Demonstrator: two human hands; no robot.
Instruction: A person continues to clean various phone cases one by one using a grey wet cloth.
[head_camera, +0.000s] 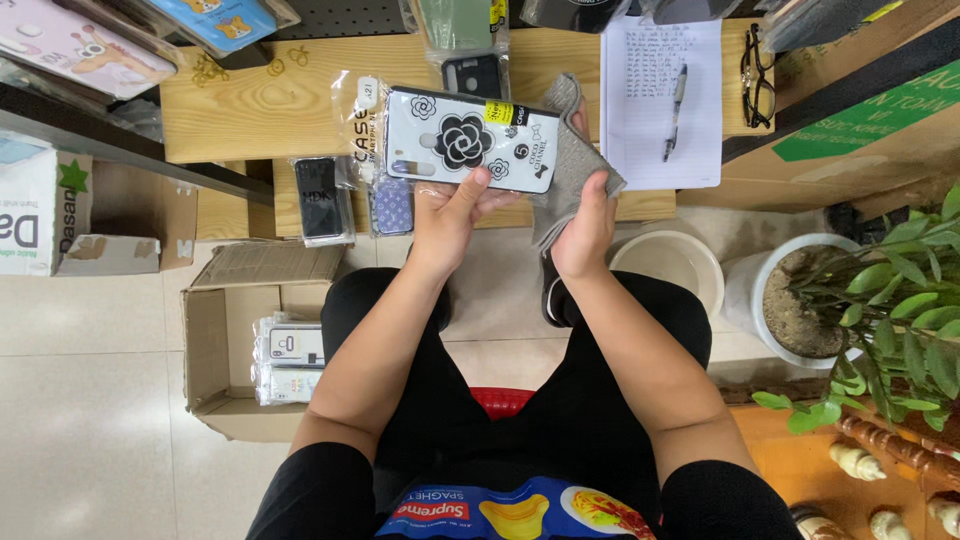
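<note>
We hold a white phone case (468, 142) printed with black flowers above the front edge of the wooden table (260, 105). Our left hand (447, 215) supports it from below, thumb pressed up onto its lower long edge and fingers closed behind it. Our right hand (585, 220) is closed on a grey cloth (572, 150), which lies against the right end of the case.

Risk: the case rests on only a thumb and hidden fingers, so a firm push from the cloth could likely tip it out of the grip toward our lap or the tiled floor (90, 440). Risk: the loose cloth hangs near a sheet of paper (660, 100) with a pen (675, 110), and a wide sweep could drag them toward the table's front edge.

Both forearms rise from our knees, wrists bent inward. An open cardboard box (215, 350) of packaged cases stands on the floor at the left.
</note>
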